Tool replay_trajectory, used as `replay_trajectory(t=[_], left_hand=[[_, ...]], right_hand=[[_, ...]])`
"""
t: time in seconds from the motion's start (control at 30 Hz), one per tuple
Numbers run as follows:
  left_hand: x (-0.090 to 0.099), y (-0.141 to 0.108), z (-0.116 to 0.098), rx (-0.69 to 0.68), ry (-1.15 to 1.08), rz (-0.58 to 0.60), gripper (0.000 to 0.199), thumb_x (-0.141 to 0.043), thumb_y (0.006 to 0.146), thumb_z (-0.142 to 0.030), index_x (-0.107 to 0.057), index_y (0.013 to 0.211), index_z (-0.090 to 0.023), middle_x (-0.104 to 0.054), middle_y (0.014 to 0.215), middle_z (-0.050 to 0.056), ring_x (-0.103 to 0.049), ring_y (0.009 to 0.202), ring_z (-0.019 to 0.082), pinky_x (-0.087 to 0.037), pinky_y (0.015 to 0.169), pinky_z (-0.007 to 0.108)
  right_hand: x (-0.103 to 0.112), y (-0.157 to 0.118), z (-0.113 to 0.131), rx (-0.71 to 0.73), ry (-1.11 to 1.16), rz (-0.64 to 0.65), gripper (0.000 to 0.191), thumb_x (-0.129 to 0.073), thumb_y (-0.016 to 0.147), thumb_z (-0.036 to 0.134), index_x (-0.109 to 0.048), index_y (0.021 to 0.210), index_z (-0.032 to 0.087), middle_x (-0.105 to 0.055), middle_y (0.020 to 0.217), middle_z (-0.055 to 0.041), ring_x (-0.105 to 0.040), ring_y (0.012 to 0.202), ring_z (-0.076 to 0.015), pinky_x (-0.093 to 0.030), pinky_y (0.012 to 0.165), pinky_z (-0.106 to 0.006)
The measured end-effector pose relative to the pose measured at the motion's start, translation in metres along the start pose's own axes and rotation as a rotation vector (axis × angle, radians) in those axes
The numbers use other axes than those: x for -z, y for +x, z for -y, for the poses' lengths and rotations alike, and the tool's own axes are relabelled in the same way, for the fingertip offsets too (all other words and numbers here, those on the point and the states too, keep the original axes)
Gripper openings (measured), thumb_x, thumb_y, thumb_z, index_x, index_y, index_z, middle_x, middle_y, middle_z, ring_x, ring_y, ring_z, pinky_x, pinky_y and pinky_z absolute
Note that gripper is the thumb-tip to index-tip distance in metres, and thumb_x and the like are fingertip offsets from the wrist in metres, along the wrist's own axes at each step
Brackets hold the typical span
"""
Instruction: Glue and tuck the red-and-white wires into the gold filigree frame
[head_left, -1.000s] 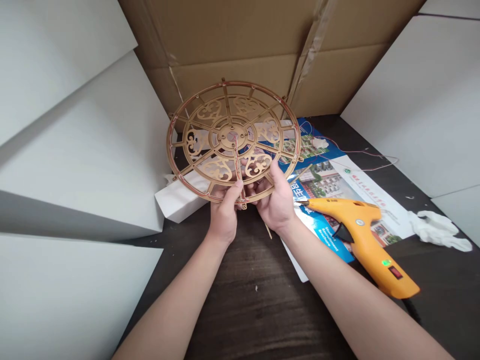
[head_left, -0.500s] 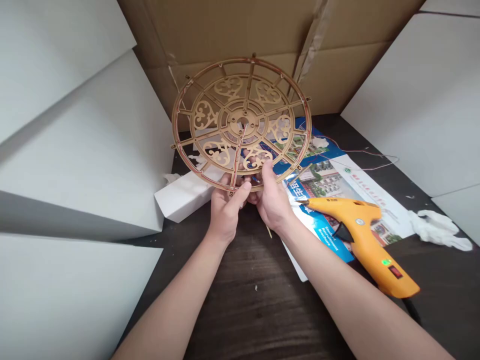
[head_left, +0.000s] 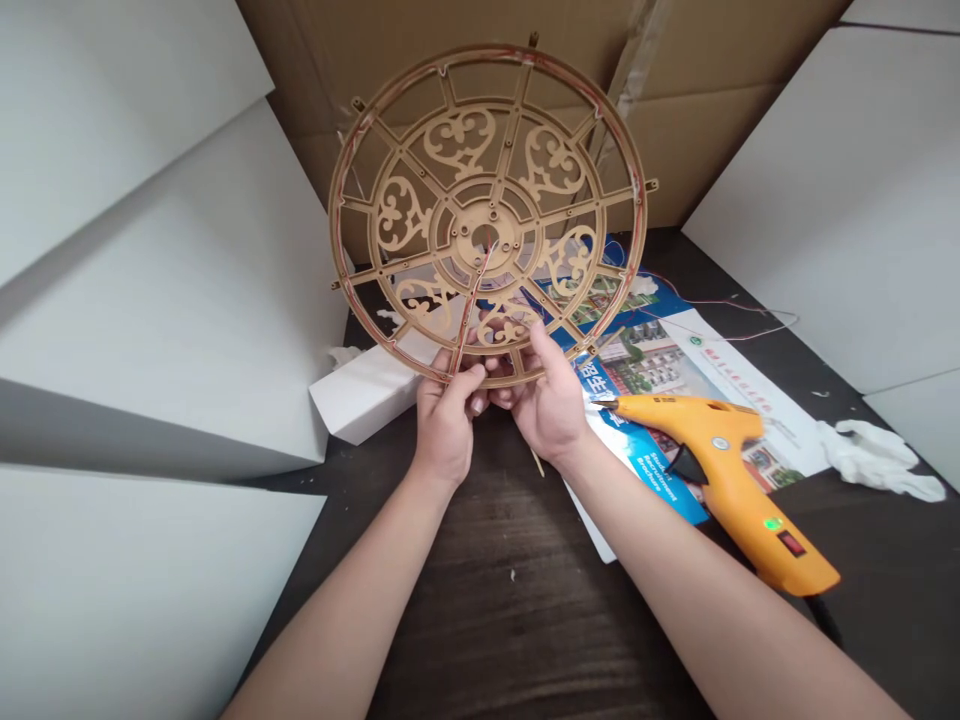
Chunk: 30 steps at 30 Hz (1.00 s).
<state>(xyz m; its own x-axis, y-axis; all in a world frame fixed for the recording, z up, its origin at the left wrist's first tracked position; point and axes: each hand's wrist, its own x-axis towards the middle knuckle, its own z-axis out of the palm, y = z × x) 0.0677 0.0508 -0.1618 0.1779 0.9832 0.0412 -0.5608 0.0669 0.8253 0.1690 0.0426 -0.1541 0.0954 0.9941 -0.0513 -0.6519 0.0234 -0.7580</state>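
Observation:
A round tan openwork frame, with spokes and heart-shaped scrollwork, is held up off the table in both hands. Red and white wire runs along one spoke from the hub to the rim, and more follows the outer ring. My left hand pinches the lower rim, thumb on the near face beside the wired spoke. My right hand grips the rim just right of it, thumb up against the face and fingers behind, partly hidden. Right of my right hand, an orange glue gun with a lit green light lies on its side.
Printed brochures lie under the glue gun, with loose thin wire behind. A white box sits left of the hands. Crumpled white gloves lie at the right. White panels and a cardboard wall surround the dark table.
The round frame has tilted more upright, its top edge rising so its face turns toward me. Both hands keep hold of the lower rim and have barely shifted.

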Motion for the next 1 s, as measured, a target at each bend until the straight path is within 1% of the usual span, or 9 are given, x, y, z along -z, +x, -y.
replay_trajectory(t=[0.23, 0.4, 0.5, 0.63, 0.7, 0.8, 0.87, 0.93, 1.0], left_hand=[[0.0, -0.001, -0.002, 0.012, -0.013, 0.015, 0.024, -0.07, 0.082, -0.024, -0.068, 0.105, -0.016, -0.062, 0.085, 0.002, -0.042, 0.056, 0.007, -0.03, 0.05, 0.022], [-0.001, 0.001, -0.005, 0.039, -0.142, -0.117, 0.022, -0.073, 0.075, -0.026, -0.067, 0.093, -0.014, -0.055, 0.072, 0.0, -0.046, 0.058, 0.008, -0.034, 0.048, 0.019], [-0.002, 0.002, -0.006, 0.055, -0.18, -0.14, 0.023, -0.072, 0.074, -0.028, -0.066, 0.09, -0.014, -0.054, 0.068, 0.0, -0.046, 0.056, 0.008, -0.034, 0.046, 0.019], [-0.004, 0.002, -0.005, 0.005, -0.116, -0.091, 0.023, -0.07, 0.079, -0.032, -0.066, 0.094, -0.015, -0.057, 0.075, 0.001, -0.045, 0.057, 0.008, -0.032, 0.046, 0.019], [-0.004, 0.0, -0.004, -0.038, -0.04, -0.028, 0.023, -0.067, 0.084, -0.036, -0.066, 0.094, -0.016, -0.059, 0.08, 0.002, -0.046, 0.057, 0.009, -0.031, 0.047, 0.022], [-0.003, -0.002, -0.002, -0.083, 0.068, 0.078, 0.023, -0.063, 0.088, -0.036, -0.066, 0.101, -0.018, -0.057, 0.077, 0.002, -0.047, 0.057, 0.01, -0.032, 0.05, 0.025], [-0.002, -0.003, -0.001, -0.085, 0.073, 0.121, 0.024, -0.062, 0.086, -0.033, -0.065, 0.105, -0.019, -0.056, 0.075, 0.001, -0.049, 0.06, 0.012, -0.035, 0.052, 0.026], [-0.001, -0.003, -0.001, -0.069, 0.042, 0.125, 0.024, -0.062, 0.082, -0.03, -0.064, 0.103, -0.019, -0.057, 0.078, 0.001, -0.05, 0.06, 0.012, -0.036, 0.054, 0.027], [-0.001, -0.002, -0.002, -0.057, 0.026, 0.118, 0.023, -0.06, 0.079, -0.025, -0.062, 0.1, -0.018, -0.058, 0.079, 0.001, -0.05, 0.059, 0.011, -0.036, 0.054, 0.027]], right_hand=[[-0.001, 0.001, 0.0, 0.001, 0.022, 0.027, 0.042, -0.062, 0.088, 0.061, -0.067, 0.092, 0.02, -0.058, 0.072, -0.0011, -0.046, 0.057, -0.0106, -0.033, 0.047, -0.023], [-0.001, 0.0, 0.002, 0.018, 0.053, 0.029, 0.04, -0.057, 0.091, 0.059, -0.066, 0.094, 0.02, -0.06, 0.072, -0.0026, -0.046, 0.055, -0.0117, -0.03, 0.046, -0.023], [-0.003, 0.0, 0.003, 0.017, 0.04, 0.027, 0.039, -0.058, 0.091, 0.059, -0.067, 0.099, 0.021, -0.06, 0.07, -0.0021, -0.047, 0.056, -0.0124, -0.028, 0.045, -0.022], [-0.002, 0.001, 0.001, 0.028, -0.024, 0.006, 0.04, -0.067, 0.087, 0.058, -0.068, 0.1, 0.02, -0.059, 0.069, -0.0007, -0.048, 0.056, -0.0108, -0.028, 0.046, -0.021], [0.0, 0.002, -0.002, 0.041, -0.061, 0.009, 0.043, -0.067, 0.088, 0.059, -0.069, 0.102, 0.019, -0.057, 0.066, 0.0004, -0.045, 0.053, -0.0097, -0.029, 0.046, -0.022], [0.003, 0.003, -0.006, 0.054, -0.119, 0.01, 0.046, -0.066, 0.09, 0.061, -0.07, 0.105, 0.018, -0.054, 0.059, 0.0019, -0.042, 0.049, -0.0092, -0.029, 0.045, -0.022], [0.003, 0.003, -0.007, 0.062, -0.139, -0.021, 0.049, -0.067, 0.088, 0.063, -0.07, 0.108, 0.019, -0.052, 0.058, 0.0025, -0.041, 0.049, -0.0094, -0.029, 0.045, -0.022], [0.003, 0.003, -0.007, 0.075, -0.149, -0.05, 0.051, -0.068, 0.087, 0.064, -0.069, 0.111, 0.02, -0.052, 0.057, 0.0029, -0.04, 0.049, -0.0096, -0.03, 0.044, -0.022], [0.004, 0.003, -0.008, 0.097, -0.17, -0.064, 0.05, -0.068, 0.087, 0.065, -0.069, 0.109, 0.02, -0.051, 0.056, 0.003, -0.04, 0.048, -0.0097, -0.03, 0.043, -0.022]])
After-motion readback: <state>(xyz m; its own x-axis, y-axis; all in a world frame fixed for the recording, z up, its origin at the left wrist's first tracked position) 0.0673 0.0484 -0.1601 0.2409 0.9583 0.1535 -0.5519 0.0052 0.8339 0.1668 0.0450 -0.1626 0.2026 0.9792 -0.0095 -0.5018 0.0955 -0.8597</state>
